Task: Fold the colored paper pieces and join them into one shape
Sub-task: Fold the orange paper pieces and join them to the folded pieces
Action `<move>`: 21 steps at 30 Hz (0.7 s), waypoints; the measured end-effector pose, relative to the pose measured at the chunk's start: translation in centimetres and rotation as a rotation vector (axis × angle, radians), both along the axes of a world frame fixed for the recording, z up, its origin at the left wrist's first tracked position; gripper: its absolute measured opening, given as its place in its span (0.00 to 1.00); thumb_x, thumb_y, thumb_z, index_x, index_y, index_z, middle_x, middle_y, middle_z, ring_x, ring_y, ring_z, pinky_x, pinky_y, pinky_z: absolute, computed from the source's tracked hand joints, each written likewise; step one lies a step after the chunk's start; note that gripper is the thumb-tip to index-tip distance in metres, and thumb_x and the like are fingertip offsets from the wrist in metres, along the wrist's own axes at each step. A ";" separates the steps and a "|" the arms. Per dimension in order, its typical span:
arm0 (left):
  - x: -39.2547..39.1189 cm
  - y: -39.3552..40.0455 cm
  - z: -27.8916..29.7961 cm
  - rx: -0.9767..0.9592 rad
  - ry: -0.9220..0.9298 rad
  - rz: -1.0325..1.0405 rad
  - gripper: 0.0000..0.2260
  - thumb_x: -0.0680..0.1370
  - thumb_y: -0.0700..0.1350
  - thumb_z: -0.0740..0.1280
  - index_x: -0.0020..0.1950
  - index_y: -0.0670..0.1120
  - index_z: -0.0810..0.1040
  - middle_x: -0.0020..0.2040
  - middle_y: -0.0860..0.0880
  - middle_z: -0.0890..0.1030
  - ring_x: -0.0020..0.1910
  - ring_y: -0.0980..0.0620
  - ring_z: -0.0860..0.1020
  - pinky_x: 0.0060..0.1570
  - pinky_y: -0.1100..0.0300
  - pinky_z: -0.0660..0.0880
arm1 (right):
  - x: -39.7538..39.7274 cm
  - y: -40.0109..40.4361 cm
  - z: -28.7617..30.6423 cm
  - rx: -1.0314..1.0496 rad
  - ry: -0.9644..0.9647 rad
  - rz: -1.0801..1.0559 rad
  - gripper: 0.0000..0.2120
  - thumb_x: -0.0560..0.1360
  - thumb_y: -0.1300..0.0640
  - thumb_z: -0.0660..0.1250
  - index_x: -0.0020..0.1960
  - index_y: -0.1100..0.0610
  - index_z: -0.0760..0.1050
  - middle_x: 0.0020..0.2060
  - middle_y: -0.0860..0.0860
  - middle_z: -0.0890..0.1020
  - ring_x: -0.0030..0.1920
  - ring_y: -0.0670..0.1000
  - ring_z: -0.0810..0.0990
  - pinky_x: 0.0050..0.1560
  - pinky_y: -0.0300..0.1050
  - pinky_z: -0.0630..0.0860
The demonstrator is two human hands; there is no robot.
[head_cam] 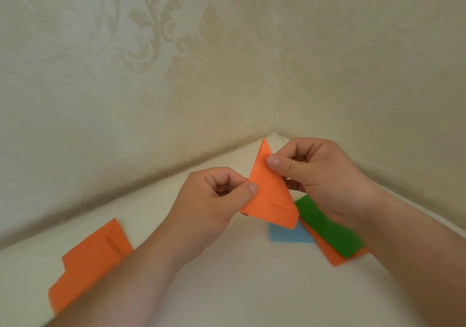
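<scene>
Up above the cream tabletop, both hands hold a folded orange paper triangle, its tip pointing to 12 o'clock. At its 9 o'clock edge the left hand pinches it between thumb and curled fingers; at 1 o'clock the right hand pinches it the same way. Lying at 5 o'clock beneath it are a blue paper piece, a green paper strip and, under the green, an orange strip. Another folded orange piece rests at 8 o'clock. Patterned wallpaper covers the corner.

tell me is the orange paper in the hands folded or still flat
Folded: the held orange paper forms a pointed triangle with a creased flap along its bottom edge.
</scene>
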State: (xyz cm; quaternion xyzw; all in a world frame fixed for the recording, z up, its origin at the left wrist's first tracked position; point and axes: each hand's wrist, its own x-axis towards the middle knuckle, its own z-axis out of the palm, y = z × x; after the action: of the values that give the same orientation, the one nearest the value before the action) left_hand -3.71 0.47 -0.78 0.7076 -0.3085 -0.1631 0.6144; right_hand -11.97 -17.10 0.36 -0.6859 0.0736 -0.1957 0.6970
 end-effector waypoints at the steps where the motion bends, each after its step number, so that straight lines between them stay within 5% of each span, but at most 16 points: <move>1: 0.0 0.0 0.0 -0.001 -0.004 -0.009 0.10 0.77 0.40 0.73 0.36 0.47 0.85 0.33 0.48 0.84 0.33 0.56 0.79 0.38 0.66 0.74 | 0.0 0.0 0.0 0.025 -0.006 -0.004 0.09 0.66 0.54 0.75 0.39 0.60 0.80 0.37 0.57 0.82 0.38 0.51 0.81 0.40 0.41 0.80; 8: 0.0 0.1 -0.1 0.018 -0.003 -0.076 0.10 0.77 0.40 0.73 0.37 0.48 0.86 0.35 0.48 0.85 0.34 0.56 0.80 0.38 0.66 0.75 | -0.2 0.4 0.6 0.090 0.041 0.069 0.07 0.71 0.53 0.73 0.42 0.56 0.83 0.37 0.52 0.82 0.36 0.48 0.81 0.35 0.39 0.77; 13: -0.1 0.1 -0.3 0.023 0.014 -0.137 0.06 0.77 0.40 0.74 0.41 0.45 0.86 0.39 0.44 0.86 0.37 0.52 0.82 0.41 0.62 0.78 | -0.1 0.3 0.5 0.107 0.012 -0.008 0.13 0.74 0.56 0.73 0.30 0.53 0.77 0.30 0.51 0.79 0.31 0.47 0.77 0.32 0.38 0.74; 18: 0.3 0.2 -0.6 0.034 0.003 -0.171 0.05 0.78 0.42 0.74 0.43 0.46 0.86 0.40 0.43 0.86 0.39 0.49 0.83 0.45 0.57 0.80 | -0.3 0.2 0.5 0.125 0.049 0.072 0.08 0.68 0.51 0.74 0.44 0.54 0.83 0.33 0.48 0.79 0.33 0.45 0.77 0.34 0.39 0.76; 21: 0.3 0.2 -0.8 0.033 0.003 -0.176 0.02 0.77 0.44 0.75 0.45 0.46 0.86 0.43 0.43 0.86 0.41 0.50 0.82 0.47 0.53 0.78 | -0.2 0.2 0.4 0.093 0.031 0.030 0.05 0.67 0.54 0.75 0.41 0.54 0.83 0.33 0.49 0.80 0.33 0.46 0.78 0.34 0.39 0.76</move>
State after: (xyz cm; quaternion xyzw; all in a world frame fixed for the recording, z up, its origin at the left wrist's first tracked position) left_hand -3.38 0.64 -1.56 0.6875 -0.3657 -0.2225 0.5866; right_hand -12.19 -16.91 0.71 -0.6567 0.0829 -0.1710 0.7298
